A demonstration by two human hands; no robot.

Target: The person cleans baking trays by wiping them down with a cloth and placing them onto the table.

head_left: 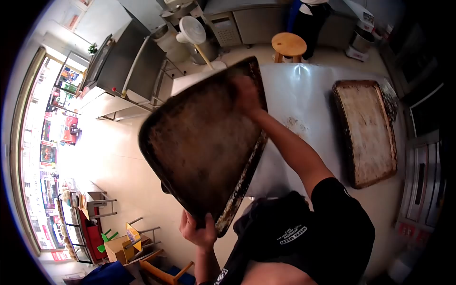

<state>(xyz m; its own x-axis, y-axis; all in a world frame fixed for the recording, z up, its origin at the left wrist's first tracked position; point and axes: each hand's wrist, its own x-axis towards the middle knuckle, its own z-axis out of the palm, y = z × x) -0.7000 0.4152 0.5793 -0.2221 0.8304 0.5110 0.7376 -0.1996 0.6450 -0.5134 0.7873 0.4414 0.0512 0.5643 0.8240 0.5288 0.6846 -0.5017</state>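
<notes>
A large dark baking tray (pixel 199 142), browned and worn inside, is tilted up off the table's left side. My left hand (pixel 199 231) grips its near corner, with the thumb over the rim. My right hand (pixel 247 97) reaches across to the far part of the tray, over its inner face near the far rim. Motion smears the fingers of that hand, so whether they hold anything is unclear. A second baking tray (pixel 368 133), pale inside with a dark rim, lies on the shiny metal table (pixel 308 161) at the right.
Dark crumbs (pixel 295 124) are scattered on the table. Beyond it stand a wooden stool (pixel 289 44) and a person (pixel 309 23) by a steel counter. A steel machine (pixel 118 66) is at the far left. Small chairs (pixel 135 236) stand at the lower left.
</notes>
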